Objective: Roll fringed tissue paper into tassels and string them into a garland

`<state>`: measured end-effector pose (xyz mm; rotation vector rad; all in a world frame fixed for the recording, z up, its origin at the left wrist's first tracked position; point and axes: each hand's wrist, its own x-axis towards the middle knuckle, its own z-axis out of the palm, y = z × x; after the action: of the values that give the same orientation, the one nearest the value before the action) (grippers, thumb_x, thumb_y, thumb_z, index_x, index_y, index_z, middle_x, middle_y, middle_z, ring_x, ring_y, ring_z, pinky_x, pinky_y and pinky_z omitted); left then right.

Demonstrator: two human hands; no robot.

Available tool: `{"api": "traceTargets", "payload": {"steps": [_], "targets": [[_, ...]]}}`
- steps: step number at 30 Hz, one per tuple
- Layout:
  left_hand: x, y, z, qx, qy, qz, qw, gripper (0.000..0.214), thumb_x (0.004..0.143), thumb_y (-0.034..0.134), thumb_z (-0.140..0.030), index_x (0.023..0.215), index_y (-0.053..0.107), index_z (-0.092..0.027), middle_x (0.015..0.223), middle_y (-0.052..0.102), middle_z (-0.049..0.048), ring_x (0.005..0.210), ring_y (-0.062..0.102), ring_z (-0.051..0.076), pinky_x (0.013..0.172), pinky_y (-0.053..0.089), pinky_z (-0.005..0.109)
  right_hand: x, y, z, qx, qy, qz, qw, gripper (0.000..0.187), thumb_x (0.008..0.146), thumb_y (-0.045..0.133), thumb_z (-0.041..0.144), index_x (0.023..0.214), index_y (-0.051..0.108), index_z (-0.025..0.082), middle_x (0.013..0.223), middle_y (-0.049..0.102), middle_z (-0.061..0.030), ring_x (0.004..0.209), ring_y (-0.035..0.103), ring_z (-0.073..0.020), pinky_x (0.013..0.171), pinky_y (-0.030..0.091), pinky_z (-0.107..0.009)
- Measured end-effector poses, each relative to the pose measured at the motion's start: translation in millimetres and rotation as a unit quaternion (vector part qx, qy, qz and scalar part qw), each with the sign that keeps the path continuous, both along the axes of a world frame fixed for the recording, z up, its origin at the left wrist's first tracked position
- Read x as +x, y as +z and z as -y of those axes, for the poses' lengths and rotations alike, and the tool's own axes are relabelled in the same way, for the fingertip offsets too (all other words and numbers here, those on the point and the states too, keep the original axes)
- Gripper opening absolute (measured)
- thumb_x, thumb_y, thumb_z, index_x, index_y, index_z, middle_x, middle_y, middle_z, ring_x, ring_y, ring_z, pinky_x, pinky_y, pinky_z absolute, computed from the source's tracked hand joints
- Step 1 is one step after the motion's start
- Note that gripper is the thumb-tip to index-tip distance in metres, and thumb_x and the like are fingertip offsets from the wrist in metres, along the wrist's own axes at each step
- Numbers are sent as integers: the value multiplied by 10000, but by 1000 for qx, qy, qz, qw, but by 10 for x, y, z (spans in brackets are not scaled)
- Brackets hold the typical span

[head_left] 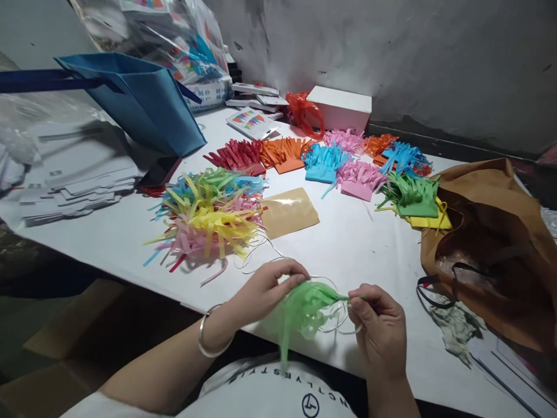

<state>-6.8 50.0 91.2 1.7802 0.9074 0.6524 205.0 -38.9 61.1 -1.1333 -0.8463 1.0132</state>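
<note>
A light green tissue-paper tassel (308, 302) hangs between my hands, just over the table's near edge. My right hand (378, 319) pinches its narrow twisted end between thumb and fingers. At the tassel's fringed side, my left hand (278, 281) is closed on it, palm down, with the fingertips partly hidden. Thin white string (342, 322) loops around the tassel and trails left over the table. To the left lies a pile of finished-looking yellow, pink, green and blue tassels (213, 217). A brown paper envelope (291, 212) lies flat beside that pile.
Folded fringed paper bundles (326, 162) in several colours line the back. A brown bag (500, 249) gapes at the right, near a crumpled cloth (456, 325). A blue bag (143, 98), white card stacks (78, 174) and a white box (342, 107) stand further off.
</note>
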Motion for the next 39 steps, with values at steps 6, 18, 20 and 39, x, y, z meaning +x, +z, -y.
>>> {"api": "traceTargets", "payload": {"steps": [6,18,20,39], "targets": [[-180,71,-68,158,109,-24,981,223,977,499,-266,1138,642,-207,1124,670,93,1077,606,219,965,466,370,94,117,-29,-7,29,205,978,44,843,730,253,853,772,244,732,654,-11,634,547,-123,548,411,-229],[315,33,214,-170,-15,109,979,221,907,625,-350,874,714,-150,807,688,43,744,590,150,685,452,234,6,222,81,-104,21,216,971,252,985,503,391,1074,645,203,672,541,26,571,515,-109,523,443,-204],[318,3,220,-169,9,107,980,203,900,630,-333,865,712,-151,800,689,37,749,591,152,693,455,235,-23,266,131,-60,27,308,949,216,990,489,338,1009,664,213,681,588,17,570,549,-109,540,463,-200],[337,-72,223,-312,0,172,935,275,899,632,-425,844,660,-157,782,620,26,745,551,144,712,438,251,-102,264,139,21,33,413,910,185,973,511,225,1021,689,210,891,748,-45,789,725,-168,701,577,-236]]}}
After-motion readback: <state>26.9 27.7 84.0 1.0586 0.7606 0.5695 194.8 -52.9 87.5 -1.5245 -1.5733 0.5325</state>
